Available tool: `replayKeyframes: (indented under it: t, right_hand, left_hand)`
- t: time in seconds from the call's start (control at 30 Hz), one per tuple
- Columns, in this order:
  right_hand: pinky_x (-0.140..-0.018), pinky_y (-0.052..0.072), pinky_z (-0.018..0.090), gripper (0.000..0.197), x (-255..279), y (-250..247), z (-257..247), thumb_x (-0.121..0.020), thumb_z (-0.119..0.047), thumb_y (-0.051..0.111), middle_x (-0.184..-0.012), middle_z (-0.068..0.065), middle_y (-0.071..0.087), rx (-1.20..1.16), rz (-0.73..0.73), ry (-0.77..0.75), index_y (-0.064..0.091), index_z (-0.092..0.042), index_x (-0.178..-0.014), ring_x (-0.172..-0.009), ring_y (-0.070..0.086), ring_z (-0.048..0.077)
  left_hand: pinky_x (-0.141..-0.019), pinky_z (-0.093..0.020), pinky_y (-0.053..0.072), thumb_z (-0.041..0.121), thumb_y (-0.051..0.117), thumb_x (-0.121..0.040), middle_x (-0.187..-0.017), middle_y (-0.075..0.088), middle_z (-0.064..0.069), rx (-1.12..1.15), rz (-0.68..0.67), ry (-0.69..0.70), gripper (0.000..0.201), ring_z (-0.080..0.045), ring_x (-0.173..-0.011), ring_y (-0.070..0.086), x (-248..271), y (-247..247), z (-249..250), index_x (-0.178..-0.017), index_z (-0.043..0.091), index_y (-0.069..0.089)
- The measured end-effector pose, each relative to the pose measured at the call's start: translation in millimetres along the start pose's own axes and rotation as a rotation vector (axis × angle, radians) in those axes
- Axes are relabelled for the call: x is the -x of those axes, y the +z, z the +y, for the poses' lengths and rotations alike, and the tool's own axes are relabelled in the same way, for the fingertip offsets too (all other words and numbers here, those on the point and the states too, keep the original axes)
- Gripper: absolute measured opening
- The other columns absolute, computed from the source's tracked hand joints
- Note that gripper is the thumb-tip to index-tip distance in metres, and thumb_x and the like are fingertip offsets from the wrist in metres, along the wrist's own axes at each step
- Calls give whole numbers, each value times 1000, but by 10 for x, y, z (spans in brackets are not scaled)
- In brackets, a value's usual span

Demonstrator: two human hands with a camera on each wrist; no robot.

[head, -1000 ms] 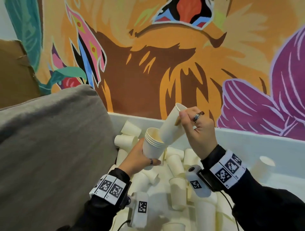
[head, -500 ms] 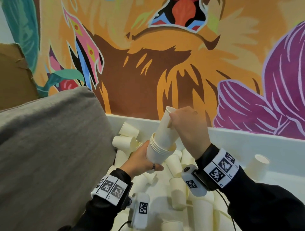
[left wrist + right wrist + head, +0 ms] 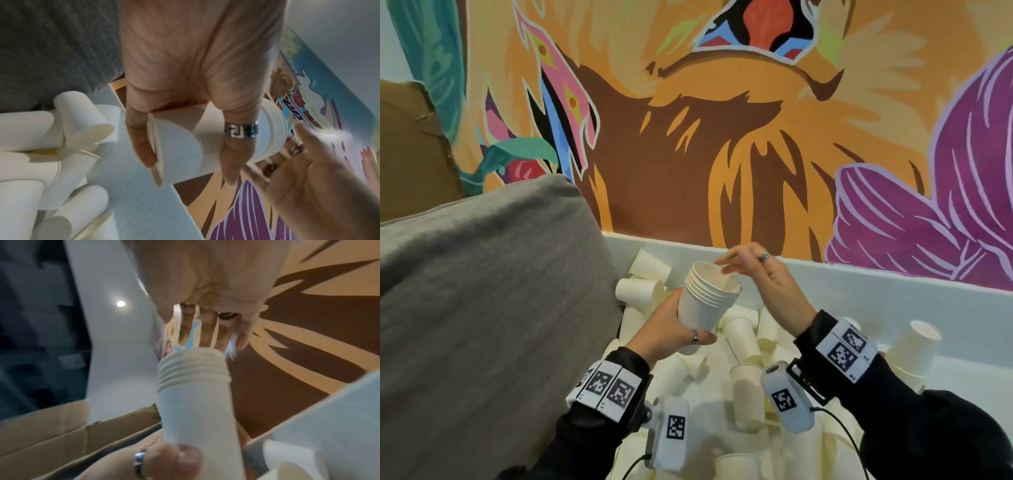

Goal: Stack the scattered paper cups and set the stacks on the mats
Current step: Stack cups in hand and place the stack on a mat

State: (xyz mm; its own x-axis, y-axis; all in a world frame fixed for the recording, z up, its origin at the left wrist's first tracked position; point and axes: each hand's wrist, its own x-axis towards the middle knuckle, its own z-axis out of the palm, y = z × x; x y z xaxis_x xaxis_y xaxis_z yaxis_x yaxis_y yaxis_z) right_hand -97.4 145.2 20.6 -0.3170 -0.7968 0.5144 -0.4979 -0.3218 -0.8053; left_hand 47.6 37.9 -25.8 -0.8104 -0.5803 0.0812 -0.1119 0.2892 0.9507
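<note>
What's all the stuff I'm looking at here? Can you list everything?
stack of paper cups: one nested stack, white, held up above the tray in the left hand
loose paper cups: many, too jumbled to count, white, lying scattered in the tray
tray: one, white, below the mural
cushion: one, grey, left of the tray
cardboard box: one, brown, far left behind the cushion
mural: one, orange, brown and purple, on the wall behind
wrist cameras: two, white, one strapped to each wrist
left hand: grips the stack
right hand: fingers spread, holding nothing, just above the stack's rim
</note>
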Motion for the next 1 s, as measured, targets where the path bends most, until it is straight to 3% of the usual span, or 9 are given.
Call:
replayKeyframes:
  t: [0.1,0.2,0.3,0.43,0.6,0.73,0.8,0.87,1.0]
  right_hand:
    - [-81,48,35,26,-25,-99,389,-99,-30,41,-97,9,66,111,101,178,59,-17,-85,-73,62,20]
    - [-67,48,30,22,67,-98,825,-96,-38,46,-95,0,61,439,-237,547,55,-17,-95,-56,58,15]
    - [-57,49,24,27,213,19,1107,-96,-40,44,-95,3,58,561,-603,883,55,-16,-96,-57,57,15]
    - [-62,48,25,35,345,170,1325,-94,-44,44,-79,-1,58,718,-767,957,60,-19,-75,-58,56,13]
    - [-69,50,27,34,363,225,1459,-93,-45,46,-77,2,59,688,-778,992,62,-21,-76,-61,57,13]
    - [-76,53,28,35,315,166,1454,-92,-46,46,-99,6,65,607,-703,984,66,-17,-95,-68,61,14]
    - [-67,50,21,35,242,104,1304,-94,-43,45,-93,2,65,609,-624,867,65,-15,-98,-68,59,11]
    - [-60,44,18,32,167,37,1108,-95,-37,46,-82,-1,62,571,-412,693,65,-11,-91,-68,56,11]
    - [-70,43,22,28,56,-64,685,-95,-31,48,-90,2,57,324,122,301,66,-10,-89,-77,56,11]
  left_hand:
    - [-80,-32,52,8,81,-68,-109,60,-5,18,11,-14,62,-19,-98,60,3,-49,-50,-119,19,47]
    - [-83,-35,53,11,82,-67,-111,61,-4,17,22,-12,64,-19,-100,60,6,-92,-88,-120,21,47]
    - [-84,-35,53,11,81,-68,-112,61,-4,23,30,-8,65,-20,-102,59,19,-132,-112,-122,21,47]
    - [-86,-36,52,12,82,-68,-113,60,-4,29,45,-14,63,-19,-103,59,18,-179,-153,-121,20,48]
    - [-87,-37,53,14,83,-66,-114,60,-3,46,51,-13,66,-19,-104,58,-10,-220,-172,-121,21,48]
    - [-85,-36,53,20,83,-62,-113,59,-3,49,46,-11,70,-20,-103,58,-24,-231,-171,-122,24,47]
    - [-84,-35,53,19,83,-63,-113,60,-4,59,49,-15,69,-20,-103,58,-29,-227,-173,-122,23,48]
    - [-83,-34,53,15,83,-65,-113,60,-5,71,51,-17,66,-21,-103,59,-35,-217,-175,-121,21,48]
    - [-85,-37,53,22,82,-58,-111,62,-4,76,49,-18,70,-20,-101,60,-32,-185,-160,-119,22,49]
